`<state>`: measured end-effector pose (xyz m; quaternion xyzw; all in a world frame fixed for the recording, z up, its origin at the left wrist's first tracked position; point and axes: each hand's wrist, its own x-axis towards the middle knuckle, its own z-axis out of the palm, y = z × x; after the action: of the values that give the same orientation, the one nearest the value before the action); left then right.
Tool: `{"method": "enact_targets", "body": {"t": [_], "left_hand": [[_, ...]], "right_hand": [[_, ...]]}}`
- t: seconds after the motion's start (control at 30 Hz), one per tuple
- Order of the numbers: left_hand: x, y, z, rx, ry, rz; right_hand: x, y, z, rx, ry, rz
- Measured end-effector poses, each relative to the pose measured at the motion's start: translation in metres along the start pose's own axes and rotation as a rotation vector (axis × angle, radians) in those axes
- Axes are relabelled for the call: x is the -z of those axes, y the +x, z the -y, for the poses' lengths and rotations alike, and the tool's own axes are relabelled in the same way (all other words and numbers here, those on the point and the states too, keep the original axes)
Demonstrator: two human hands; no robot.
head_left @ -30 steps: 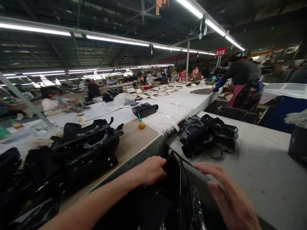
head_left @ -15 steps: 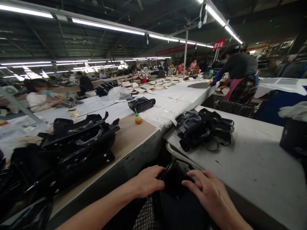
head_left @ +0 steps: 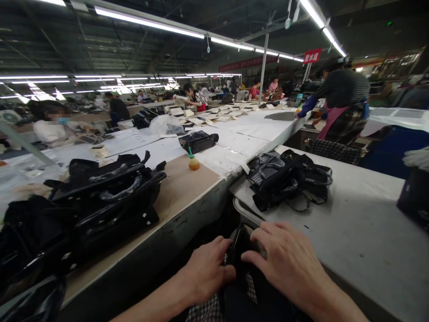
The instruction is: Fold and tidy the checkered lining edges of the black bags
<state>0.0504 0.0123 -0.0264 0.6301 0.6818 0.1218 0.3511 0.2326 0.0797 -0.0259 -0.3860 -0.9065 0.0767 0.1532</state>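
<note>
- Left hand [head_left: 206,273] and right hand [head_left: 288,264] both press curled fingers onto a small black piece [head_left: 241,250] low in the lap, at the table edge [head_left: 244,210] — both gripping it.
- It looks mid-handling, not yet set down.
- A pile of black bags [head_left: 288,179] lies on the right table; a bigger heap [head_left: 110,192] sits left — which are finished, I cannot tell.

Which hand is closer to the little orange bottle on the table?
Left. The left hand lies almost straight below the orange bottle, near the table edge. The right hand is farther off to the right, both pressing on a black piece.
</note>
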Motion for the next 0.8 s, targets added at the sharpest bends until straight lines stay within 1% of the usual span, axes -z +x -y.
{"method": "enact_targets", "body": {"t": [0.1, 0.2, 0.37, 0.47, 0.53, 0.67, 0.8], "left_hand": [[-0.003, 0.003, -0.001, -0.004, 0.028, -0.013], [-0.004, 0.006, -0.002, 0.005, 0.05, -0.01], [0.001, 0.001, -0.002, -0.004, 0.018, 0.017], [0.007, -0.003, 0.002, -0.012, -0.045, 0.035], [0.011, -0.005, 0.006, -0.021, -0.09, 0.037], [0.013, -0.008, 0.014, -0.037, -0.153, 0.042], [0.011, -0.012, 0.021, -0.036, -0.195, 0.045]], "right_hand": [[-0.002, 0.008, 0.003, -0.007, -0.006, 0.054], [-0.01, 0.019, 0.004, -0.011, -0.028, 0.061], [-0.016, 0.03, -0.006, 0.043, -0.058, 0.142], [-0.017, 0.029, -0.015, 0.081, 0.065, 0.139], [-0.02, 0.026, -0.019, 0.127, 0.16, 0.114], [-0.028, 0.027, -0.024, 0.213, 0.337, 0.068], [-0.033, 0.034, -0.028, 0.259, 0.521, 0.126]]}}
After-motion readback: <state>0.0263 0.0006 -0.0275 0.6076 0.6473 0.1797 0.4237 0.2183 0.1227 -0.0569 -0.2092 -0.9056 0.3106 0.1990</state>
